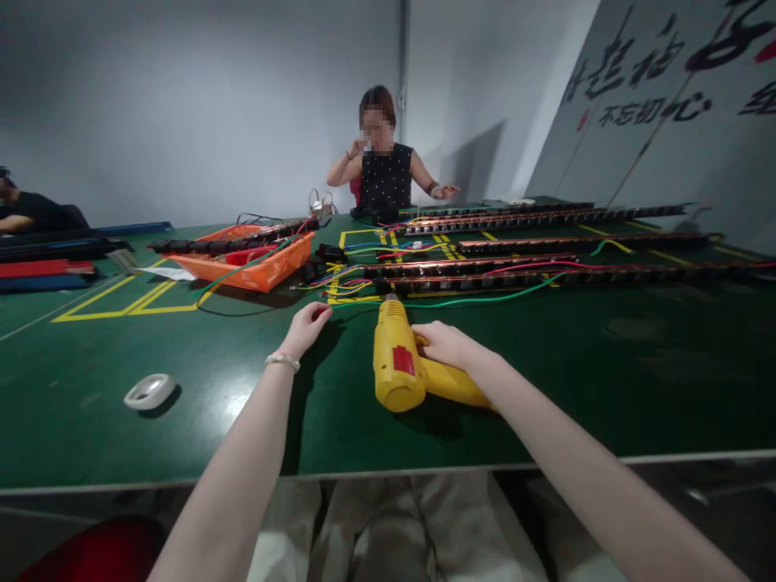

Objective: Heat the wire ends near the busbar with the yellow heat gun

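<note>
My right hand (445, 343) is wrapped round the handle of a yellow heat gun (397, 364) that lies on the green table (546, 388), its nozzle pointing away from me. My left hand (306, 326) is pinched on the ends of coloured wires (364, 301), with a small red piece between the fingers. The wires run from long black power strips (515, 275) laid across the table beyond the gun. A bracelet sits on my left wrist.
An orange basket (255, 263) with parts stands at the back left. A white tape roll (149, 390) lies near the left front. A person in a dark top sits across the table (385, 170); another person's arm rests at far left (24, 212). The table's front edge runs just before me.
</note>
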The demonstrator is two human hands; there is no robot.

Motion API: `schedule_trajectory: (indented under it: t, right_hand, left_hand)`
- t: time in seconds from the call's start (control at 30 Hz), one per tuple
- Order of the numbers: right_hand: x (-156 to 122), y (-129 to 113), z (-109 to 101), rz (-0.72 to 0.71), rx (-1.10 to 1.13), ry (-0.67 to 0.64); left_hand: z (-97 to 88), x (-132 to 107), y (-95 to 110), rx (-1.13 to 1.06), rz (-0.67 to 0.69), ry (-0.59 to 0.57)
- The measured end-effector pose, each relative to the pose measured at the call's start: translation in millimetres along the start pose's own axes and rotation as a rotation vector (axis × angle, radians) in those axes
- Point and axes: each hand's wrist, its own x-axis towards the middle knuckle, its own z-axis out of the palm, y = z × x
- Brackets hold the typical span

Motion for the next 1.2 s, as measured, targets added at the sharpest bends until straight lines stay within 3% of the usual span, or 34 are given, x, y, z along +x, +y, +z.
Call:
schedule_trajectory:
  t: [0.3, 0.63, 0.97, 1.2]
  right_hand:
    - [-16.5, 7.4, -3.1, 0.107, 0.000, 0.010]
    - [-13.9, -2.4, -3.1, 0.065, -0.039, -0.028]
    - [19.6, -45.6, 13.8, -0.091, -0.131, 0.017]
    - [35.1, -77.4, 24.4, -0.210, -0.219, 0.096]
  left_hand:
    - [-1.0, 2.0, -5.7, 0.228, -0.058, 0.068]
    - [3.4, 0.7, 3.2, 0.136, -0.115, 0.142]
    - [1.0, -3.2, 15.0, 0.015, -0.119, 0.144]
    - [0.7, 0.5, 10.4, 0.038, -0.141, 0.111]
